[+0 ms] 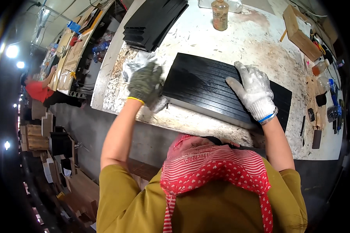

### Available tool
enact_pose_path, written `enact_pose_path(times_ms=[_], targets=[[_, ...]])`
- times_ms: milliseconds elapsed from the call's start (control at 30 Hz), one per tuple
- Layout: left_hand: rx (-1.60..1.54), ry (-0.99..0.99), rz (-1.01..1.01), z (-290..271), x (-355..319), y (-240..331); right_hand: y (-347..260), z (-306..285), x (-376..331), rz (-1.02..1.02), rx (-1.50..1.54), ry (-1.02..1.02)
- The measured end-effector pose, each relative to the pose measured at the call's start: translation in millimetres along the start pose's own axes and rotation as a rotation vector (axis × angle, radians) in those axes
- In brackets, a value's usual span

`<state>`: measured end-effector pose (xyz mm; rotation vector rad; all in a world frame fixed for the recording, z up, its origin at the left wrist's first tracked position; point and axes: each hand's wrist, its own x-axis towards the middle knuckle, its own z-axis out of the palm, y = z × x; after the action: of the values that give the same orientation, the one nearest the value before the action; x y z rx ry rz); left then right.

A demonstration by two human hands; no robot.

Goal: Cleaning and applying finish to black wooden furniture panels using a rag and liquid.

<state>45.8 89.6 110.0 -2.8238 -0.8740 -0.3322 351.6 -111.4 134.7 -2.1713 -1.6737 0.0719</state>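
Note:
A stack of flat, glossy black boards (200,83) lies on the worktable before me, its top marked with long parallel lines and a darker, wet-looking patch at the left. My left hand (146,81), in a dark grey-green glove with a yellow cuff, is closed on a crumpled whitish rag (138,63) just beyond the boards' left end. The hand is slightly blurred, and part of the rag is hidden under it. My right hand (254,87), in a white glove with a blue cuff, lies on top of the boards towards the right, thumb and fingers apart.
More black boards (153,23) are piled at the far left of the stained white worktable (252,46). A brownish bottle (220,15) stands at the back. A wooden box (302,33), bottles and small tools line the right side. A person in red (39,89) works at another bench.

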Motion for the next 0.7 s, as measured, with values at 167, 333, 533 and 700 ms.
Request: enact_pose_path(times_ms=[167,333,533,700], targets=[[-0.031,0.116,0.237,-61,0,52,4,7,4,-0.043,-0.085,0.015],[0.008,0.142,0.188,-24,-13,62,5,6,7,-0.078,-0.073,0.074],[-0.248,-0.273,-0.046,-28,-5,88,5,11,7,-0.092,-0.077,0.090],[-0.049,-0.161,0.065,-26,-2,58,5,7,10,-0.032,-0.042,0.029]])
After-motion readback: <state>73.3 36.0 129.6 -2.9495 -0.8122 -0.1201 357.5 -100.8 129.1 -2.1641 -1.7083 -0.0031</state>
